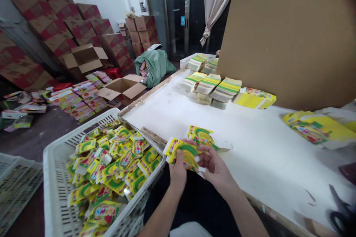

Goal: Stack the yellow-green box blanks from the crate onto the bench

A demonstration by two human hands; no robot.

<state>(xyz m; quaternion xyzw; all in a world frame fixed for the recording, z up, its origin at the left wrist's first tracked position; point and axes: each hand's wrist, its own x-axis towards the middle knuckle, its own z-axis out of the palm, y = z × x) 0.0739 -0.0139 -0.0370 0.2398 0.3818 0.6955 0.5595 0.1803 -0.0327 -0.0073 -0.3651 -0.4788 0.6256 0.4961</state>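
Observation:
A yellow and green printed carton (187,154) is held between both hands above my lap, at the near edge of the white table. My left hand (178,168) grips its left part, thumb on the printed face. My right hand (213,164) has its fingers closed on the carton's right end, by a white flap. Just beyond, another flat yellow carton (200,136) lies on the white table (250,137). To the left, a white plastic basket (51,192) holds a heap of small yellow cartons (111,166).
Stacks of flat cartons (226,89) and a yellow box (254,98) stand at the table's back, before a large cardboard sheet (286,40). Scissors (340,214) lie at the right. Open boxes (122,88) and a green sack (157,67) are on the floor.

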